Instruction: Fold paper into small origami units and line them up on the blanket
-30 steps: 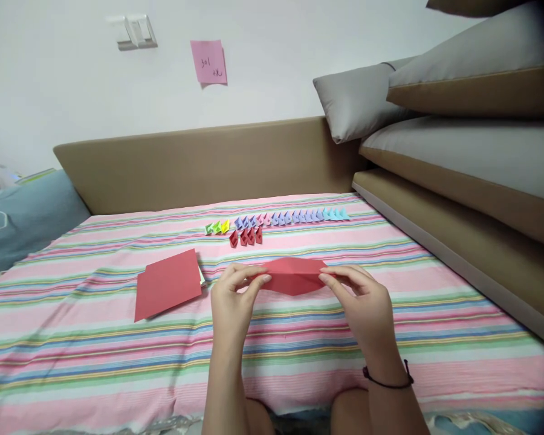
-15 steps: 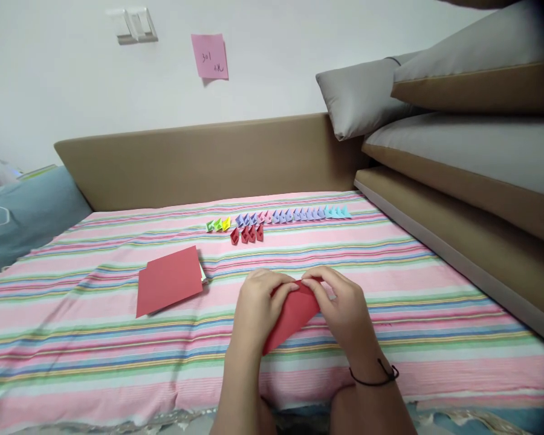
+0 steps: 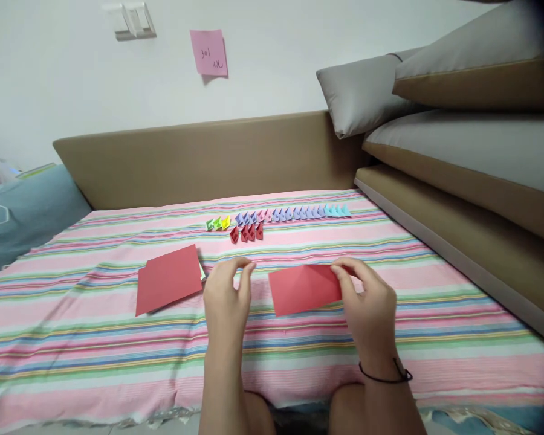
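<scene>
Right hand (image 3: 367,302) had the red folded sheet (image 3: 304,288) pinched at its right end, thumb and fingertips closed on the top-right corner. Sheet sat low over the striped bedspread (image 3: 95,344), roughly level; couldn't tell whether its lower edge touched the cloth. Long axis ran left-right across the view, slightly tilted, left end a bit lower. A faint diagonal crease showed near the middle.

Left hand (image 3: 226,296) was off the sheet: fingers loosely curled, thumb and forefinger near each other but gripping nothing. It sat just beside the sheet's free left edge, with a clear gap of bedspread between them. So the free end lay directly to the right of the left hand, at about the same height. Left hand was the nearer one to that edge; right hand was already committed at the far end.

Red paper stack (image 3: 168,281) lay flat on the bedspread to the left of the left hand, near but apart, with a pale sheet peeking out at its right edge. Row of small folded paper pieces (image 3: 276,216) sat further back towards the headboard (image 3: 199,160), with a few red ones (image 3: 247,233) just in front, all well apart from both hands.
</scene>
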A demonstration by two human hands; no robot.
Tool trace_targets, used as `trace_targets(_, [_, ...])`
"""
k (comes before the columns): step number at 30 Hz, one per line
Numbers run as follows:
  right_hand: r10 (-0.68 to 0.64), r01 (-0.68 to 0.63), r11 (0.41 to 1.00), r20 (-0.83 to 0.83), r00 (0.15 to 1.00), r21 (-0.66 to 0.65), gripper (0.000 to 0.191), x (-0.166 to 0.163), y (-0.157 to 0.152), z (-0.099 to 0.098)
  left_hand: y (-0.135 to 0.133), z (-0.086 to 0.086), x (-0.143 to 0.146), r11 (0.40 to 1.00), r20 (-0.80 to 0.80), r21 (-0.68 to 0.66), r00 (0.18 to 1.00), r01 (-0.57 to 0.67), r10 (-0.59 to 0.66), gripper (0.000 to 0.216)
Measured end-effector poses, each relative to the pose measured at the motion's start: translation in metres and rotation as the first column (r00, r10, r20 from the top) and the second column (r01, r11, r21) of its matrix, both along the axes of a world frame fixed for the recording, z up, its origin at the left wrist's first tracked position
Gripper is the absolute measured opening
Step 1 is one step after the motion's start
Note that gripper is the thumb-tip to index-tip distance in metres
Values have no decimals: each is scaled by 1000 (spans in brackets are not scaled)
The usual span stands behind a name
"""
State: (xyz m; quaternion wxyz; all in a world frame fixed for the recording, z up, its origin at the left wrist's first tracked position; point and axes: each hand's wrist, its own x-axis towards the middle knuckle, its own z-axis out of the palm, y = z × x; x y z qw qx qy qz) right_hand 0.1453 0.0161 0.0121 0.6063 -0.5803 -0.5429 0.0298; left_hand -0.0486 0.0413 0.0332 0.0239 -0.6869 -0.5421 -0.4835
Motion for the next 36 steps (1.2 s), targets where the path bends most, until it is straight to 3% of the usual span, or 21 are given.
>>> trace_targets(2, [129, -130, 992, 105, 986, -6, 11, -7, 1, 1, -2, 2, 12, 982, -54, 33, 981, 186, -185, 16])
trace_targets(4, [248, -248, 969, 168, 954, -22, 14, -16, 2, 3, -4, 2, 26, 944, -111, -31, 938, 328, -329, 18])
trace_targets(7, [327, -326, 945, 178, 928, -33, 16, -23, 1, 4, -5, -1, 37, 927, -160, -124, 915, 354, -370, 12])
trace_targets(15, [110, -111, 993, 14, 994, 33, 8, -10, -2, 7, 1, -5, 6, 978, -82, -104, 978, 183, -192, 14])
trace_targets(22, [30, -81, 988, -357, 934, -129, 10, -14, 0, 4, -2, 0, 9, 987, 248, -147, 969, 62, -24, 13])
trace_targets(25, [23, -117, 979, -485, 874, -165, 13, -15, 0, 3, -2, 1, 16, 954, 541, -248, 841, 171, -11, 19])
trace_targets(27, [24, -151, 972, -567, 823, -178, 16, -14, 1, 2, -2, 1, 19, 891, 756, -268, 653, 367, -42, 25])
trace_targets(29, [28, -170, 971, -627, 778, -167, 18, -12, 2, 1, -2, 1, 22, 790, 909, -219, 414, 573, -48, 31])
trace_targets(32, [30, -154, 979, -660, 751, -131, 18, -13, 2, 1, -3, 2, 29, 661, 990, -88, 141, 746, -28, 34])
trace_targets(34, [16, -127, 984, -652, 758, -124, 17, -16, 2, 3, -5, 3, 36, 619, 996, -65, 93, 783, -12, 32])
trace_targets(36, [-5, -96, 987, -631, 776, -127, 16, -21, 1, 6, -6, 3, 44, 603, 992, -101, 124, 791, 5, 31])
